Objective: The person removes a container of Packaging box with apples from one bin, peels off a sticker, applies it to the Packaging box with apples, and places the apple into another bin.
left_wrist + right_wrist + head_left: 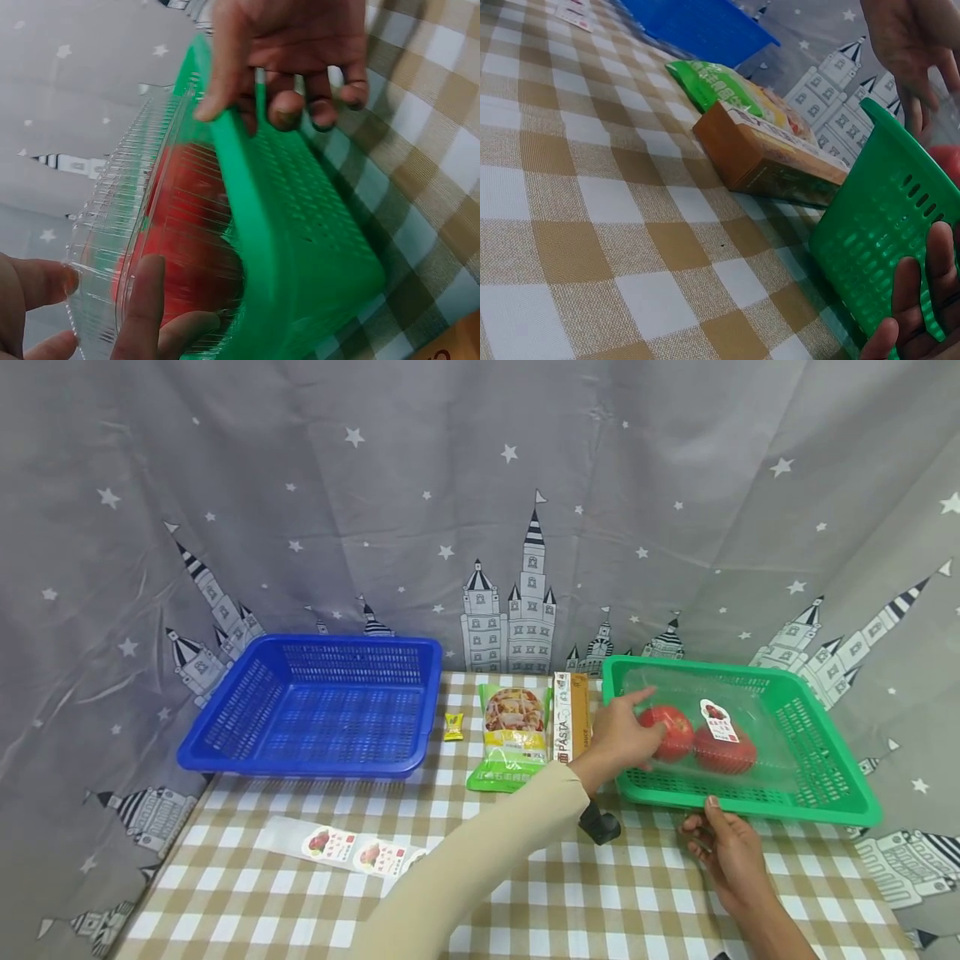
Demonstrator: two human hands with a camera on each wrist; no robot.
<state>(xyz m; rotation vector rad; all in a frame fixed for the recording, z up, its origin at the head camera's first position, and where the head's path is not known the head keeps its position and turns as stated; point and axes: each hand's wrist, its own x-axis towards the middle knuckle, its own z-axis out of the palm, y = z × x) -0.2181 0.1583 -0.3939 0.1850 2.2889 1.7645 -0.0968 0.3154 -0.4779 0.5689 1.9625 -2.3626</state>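
Observation:
A clear plastic fruit box [772,760] with two red, apple-like fruits [725,750] and a white label [719,720] lies in the green basket [832,760]. At the box's left end my left hand [621,737] holds it, thumb and fingers spread across the plastic; the left wrist view shows fingertips [146,289] against it. Beside the basket's front rim is my right hand [731,853], its thumb touching the rim and its other fingers loosely curled outside the wall. The right wrist view shows those fingers [907,296] near the slotted side.
To the left stands a blue basket [307,768]. A yellow packet [453,727], a green food bag [513,752] and a pasta box [572,718] lie between the baskets. A label strip [341,847] and a black object [599,823] lie on the checked tablecloth [255,910].

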